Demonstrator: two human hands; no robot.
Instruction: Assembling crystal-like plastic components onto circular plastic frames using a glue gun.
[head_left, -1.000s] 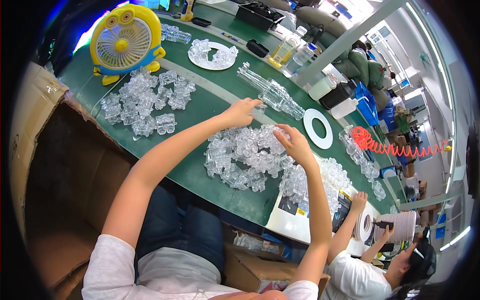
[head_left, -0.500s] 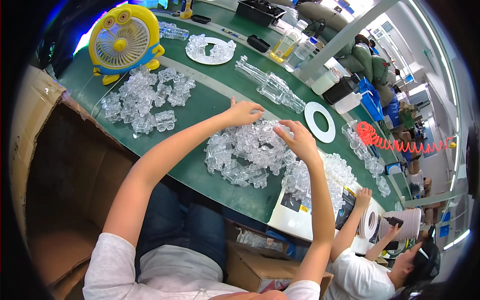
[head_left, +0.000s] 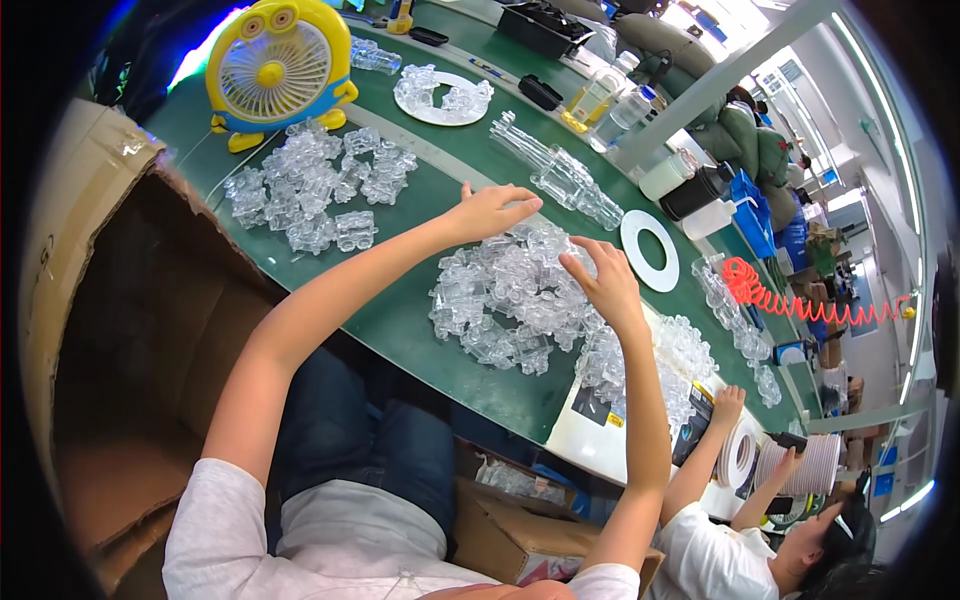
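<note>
A heap of clear plastic pieces (head_left: 500, 300) lies on the green table in front of me. Over its far left edge is my left hand (head_left: 493, 213), fingers stretched out close together and nothing visible in them. My right hand (head_left: 612, 288) is at the heap's right side, thumb apart from the curved fingers, the fingertips at the pieces. Whether those fingertips touch a piece is hard to see. A second, looser group of clear pieces (head_left: 310, 180) lies to the left. Beyond the heap are joined clear pieces (head_left: 575, 185) and a white ring (head_left: 650, 250).
A yellow and blue fan (head_left: 275, 80) stands at the far left, above an open cardboard box (head_left: 100, 230). More clear pieces (head_left: 680, 345) lie at right, near a co-worker's hand (head_left: 729, 403). Bottles (head_left: 622, 115) and a red coiled hose (head_left: 775, 292) are farther back.
The view has shifted a little, so the table's things sit farther right. My left hand's fingers have straightened and drawn slightly left of the heap. My right hand stays by the pieces.
</note>
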